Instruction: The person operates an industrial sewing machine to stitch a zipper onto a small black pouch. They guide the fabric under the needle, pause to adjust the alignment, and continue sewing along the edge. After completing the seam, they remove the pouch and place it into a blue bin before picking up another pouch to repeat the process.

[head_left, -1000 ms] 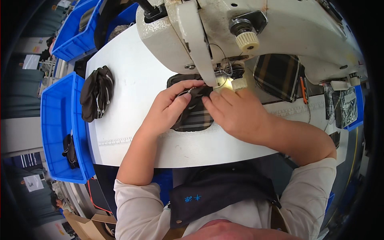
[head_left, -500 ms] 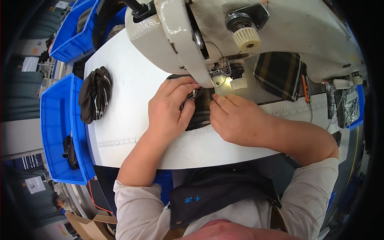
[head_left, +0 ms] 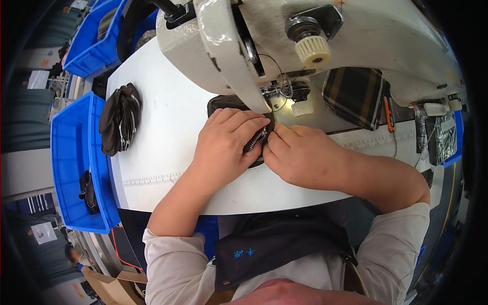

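A dark fabric piece with a zipper [head_left: 258, 138] lies at the needle area of a cream sewing machine [head_left: 223, 61], partly hidden by my hands. My left hand [head_left: 223, 145] is closed on its left side, with the metal zipper teeth curving out beside the thumb. On the other side, my right hand [head_left: 296, 154] has its fingers pinched together at the fabric's right edge, close below the presser foot. The fingertips of both hands almost meet there. A dark rounded part of the piece shows above my left knuckles.
A bundle of dark zippered pieces [head_left: 120, 119] lies at the table's left edge, beside a blue bin [head_left: 76, 132]. Plaid fabric pieces [head_left: 353, 96] and an orange-handled tool [head_left: 389, 114] sit under the machine arm. Another blue bin [head_left: 96, 51] stands farther back.
My left hand has moved right, toward my right hand, and the zipper has shifted right with it. The fabric between my hands is now mostly covered. My right hand has hardly moved.
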`<state>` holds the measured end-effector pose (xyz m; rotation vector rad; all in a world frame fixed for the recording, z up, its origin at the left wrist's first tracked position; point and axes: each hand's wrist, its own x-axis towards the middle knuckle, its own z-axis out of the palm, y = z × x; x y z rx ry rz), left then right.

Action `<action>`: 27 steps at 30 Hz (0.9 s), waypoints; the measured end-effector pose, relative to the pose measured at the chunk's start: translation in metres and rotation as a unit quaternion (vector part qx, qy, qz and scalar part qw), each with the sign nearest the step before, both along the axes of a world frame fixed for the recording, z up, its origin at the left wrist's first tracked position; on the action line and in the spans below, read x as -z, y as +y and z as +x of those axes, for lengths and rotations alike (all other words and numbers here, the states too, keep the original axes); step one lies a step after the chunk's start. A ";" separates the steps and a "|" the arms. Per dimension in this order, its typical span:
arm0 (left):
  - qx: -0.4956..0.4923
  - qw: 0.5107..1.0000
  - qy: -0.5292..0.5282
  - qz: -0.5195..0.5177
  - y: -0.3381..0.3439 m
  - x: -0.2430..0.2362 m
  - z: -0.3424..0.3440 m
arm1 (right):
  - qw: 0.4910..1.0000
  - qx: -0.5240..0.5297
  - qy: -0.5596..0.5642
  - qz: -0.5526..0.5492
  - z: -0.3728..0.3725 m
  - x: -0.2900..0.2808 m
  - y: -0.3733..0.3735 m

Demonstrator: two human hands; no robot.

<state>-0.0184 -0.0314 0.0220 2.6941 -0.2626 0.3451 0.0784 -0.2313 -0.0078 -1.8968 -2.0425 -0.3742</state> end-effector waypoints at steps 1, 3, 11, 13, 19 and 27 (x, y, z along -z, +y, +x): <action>0.001 1.000 0.003 -0.018 0.002 0.002 0.000 | 1.000 -0.006 -0.017 -0.018 -0.001 -0.001 -0.001; 0.009 1.000 -0.001 -0.011 0.006 0.002 0.000 | 0.997 -0.019 -0.050 -0.052 -0.002 -0.005 -0.002; 0.043 0.997 -0.030 0.059 0.002 0.000 -0.001 | 0.993 -0.042 -0.110 -0.005 -0.003 -0.008 -0.003; 0.040 0.998 -0.030 0.043 0.002 0.001 -0.002 | 0.993 -0.035 -0.108 -0.007 -0.004 -0.007 -0.003; 0.046 0.998 -0.030 0.032 0.001 0.001 -0.003 | 0.994 -0.038 -0.099 -0.015 -0.007 -0.011 -0.005; 0.034 0.998 -0.017 0.042 -0.002 0.000 -0.007 | 0.993 -0.051 -0.096 -0.033 -0.007 -0.018 -0.007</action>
